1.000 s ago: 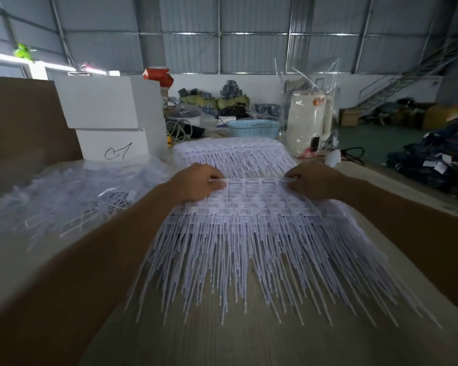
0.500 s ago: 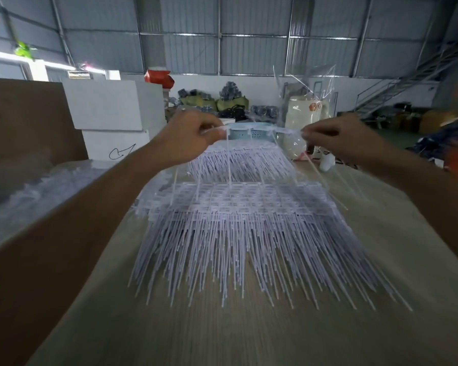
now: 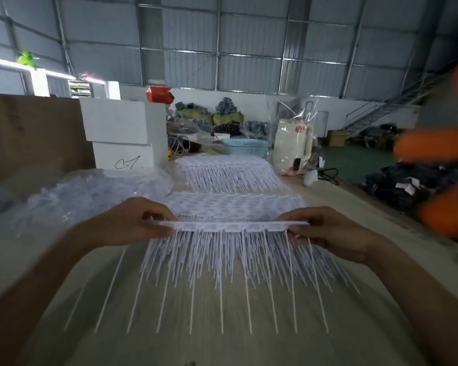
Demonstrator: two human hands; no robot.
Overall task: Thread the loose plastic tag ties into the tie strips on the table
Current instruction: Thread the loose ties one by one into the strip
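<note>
A white tie strip (image 3: 229, 226) with long thin ties hanging from it is held level in front of me. My left hand (image 3: 135, 223) pinches its left end and my right hand (image 3: 328, 231) pinches its right end. Right behind and under it lies a stack of tie strips (image 3: 233, 204) on the table, their white tails fanned toward me. A second stack (image 3: 228, 167) lies farther back. Loose ties in clear plastic bags (image 3: 72, 199) are heaped to the left.
White foam boxes (image 3: 119, 133) and a brown board (image 3: 32, 133) stand at the back left. A blue basket (image 3: 245, 147) and a cream container (image 3: 292, 146) sit at the table's (image 3: 222, 339) far end. Something blurred and orange (image 3: 444, 180) is at the right edge.
Both hands have come down and toward me with the single strip, from high over the far stack to just in front of the near stack. The orange blur at the right has grown larger.
</note>
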